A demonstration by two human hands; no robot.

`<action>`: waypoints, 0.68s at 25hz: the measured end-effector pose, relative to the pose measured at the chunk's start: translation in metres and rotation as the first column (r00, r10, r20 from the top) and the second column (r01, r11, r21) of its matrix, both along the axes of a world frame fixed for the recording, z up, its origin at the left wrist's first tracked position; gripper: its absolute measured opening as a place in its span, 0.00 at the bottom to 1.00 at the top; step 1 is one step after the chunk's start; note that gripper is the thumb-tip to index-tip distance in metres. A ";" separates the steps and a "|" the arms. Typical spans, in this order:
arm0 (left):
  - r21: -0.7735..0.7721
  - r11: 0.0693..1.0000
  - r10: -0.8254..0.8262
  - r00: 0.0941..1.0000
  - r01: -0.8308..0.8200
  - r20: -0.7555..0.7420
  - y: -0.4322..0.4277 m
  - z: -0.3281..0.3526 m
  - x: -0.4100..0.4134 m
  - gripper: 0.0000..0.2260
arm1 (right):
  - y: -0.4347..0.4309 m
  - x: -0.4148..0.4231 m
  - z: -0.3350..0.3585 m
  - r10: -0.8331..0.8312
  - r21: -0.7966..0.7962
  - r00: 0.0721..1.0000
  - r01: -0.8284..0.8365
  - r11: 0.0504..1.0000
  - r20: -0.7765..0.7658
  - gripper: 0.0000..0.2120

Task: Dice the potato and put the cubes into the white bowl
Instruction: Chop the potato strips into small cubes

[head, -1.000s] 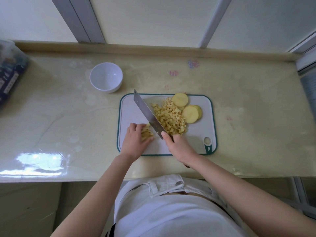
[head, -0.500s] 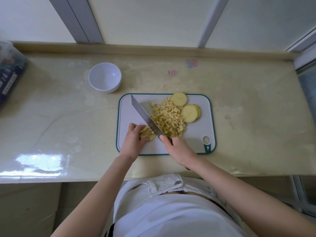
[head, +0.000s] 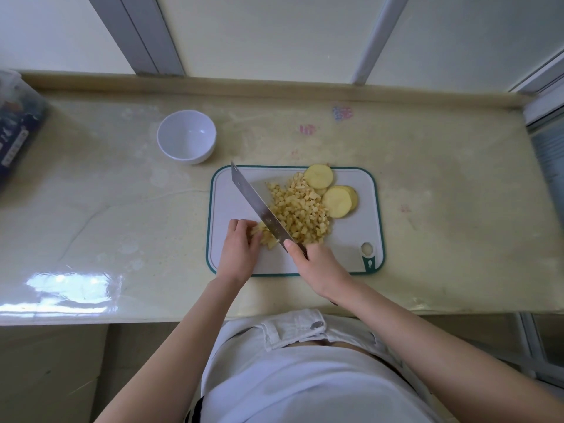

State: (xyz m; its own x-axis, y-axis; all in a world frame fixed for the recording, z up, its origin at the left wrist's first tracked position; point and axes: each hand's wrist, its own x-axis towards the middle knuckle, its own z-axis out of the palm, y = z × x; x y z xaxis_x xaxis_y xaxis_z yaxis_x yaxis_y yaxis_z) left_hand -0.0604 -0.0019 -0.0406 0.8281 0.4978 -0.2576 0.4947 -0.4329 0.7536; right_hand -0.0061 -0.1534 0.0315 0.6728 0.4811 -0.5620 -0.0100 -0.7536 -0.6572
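Pale yellow stone makes up the countertop (head: 442, 209), which runs along under a wall of frosted window panes with grey frames. Near its middle lies a white cutting board (head: 227, 203) with a dark green rim, and everything else is placed from it.

On the board's centre sits a heap of small diced potato cubes (head: 300, 212). Just beyond the heap, at the board's far edge, lies a round potato slice (head: 319, 176). Beside it, toward the board's right, is a short stack of slices (head: 338, 201), touching the heap's edge.

A broad-bladed knife (head: 259, 206) slants across the board's left half, its tip toward the far left corner and its blade running along the left side of the heap. The right hand (head: 320, 267) is wrapped around the handle (most of it hidden under the palm) at the board's near edge, with one fingertip lying against the base of the blade.

The left hand (head: 239, 251) rests on the board's near left part, fingers curled down over a small clump of uncut potato pieces (head: 265, 236) that touches the blade.

Off the board's far left corner, close by but apart from it, stands the white bowl (head: 186, 138), upright, its plain white inside showing. Well to the board's left, at the frame's edge, is a clear container (head: 15, 126) with dark contents I cannot make out.
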 end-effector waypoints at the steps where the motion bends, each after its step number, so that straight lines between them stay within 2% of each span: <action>1: -0.001 1.000 0.024 1.000 -0.024 0.012 0.000 -0.001 0.001 0.08 | 0.001 -0.001 0.000 -0.001 -0.010 1.000 0.001 1.000 -0.003 0.26; 7: -0.005 0.998 0.066 0.997 -0.066 0.049 0.000 -0.004 0.005 0.03 | 0.007 0.001 0.001 0.017 -0.085 1.000 -0.018 0.996 -0.011 0.27; 12: -0.006 0.988 0.155 0.987 -0.155 0.038 -0.003 -0.006 0.012 0.05 | 0.011 0.001 0.002 0.041 -0.116 0.999 -0.040 0.992 0.009 0.27; 17: -0.009 0.990 0.139 0.990 -0.139 0.031 0.000 -0.007 0.014 0.05 | 0.013 0.004 0.002 0.046 -0.109 0.999 -0.045 0.993 0.004 0.28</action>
State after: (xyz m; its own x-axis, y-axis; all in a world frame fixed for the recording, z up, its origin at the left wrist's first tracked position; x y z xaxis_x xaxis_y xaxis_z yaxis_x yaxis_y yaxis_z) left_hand -0.0461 -0.0020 -0.0473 0.7586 0.6071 -0.2363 0.5259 -0.3565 0.7722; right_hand -0.0024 -0.1406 0.0334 0.6555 0.4477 -0.6082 0.0303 -0.8203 -0.5711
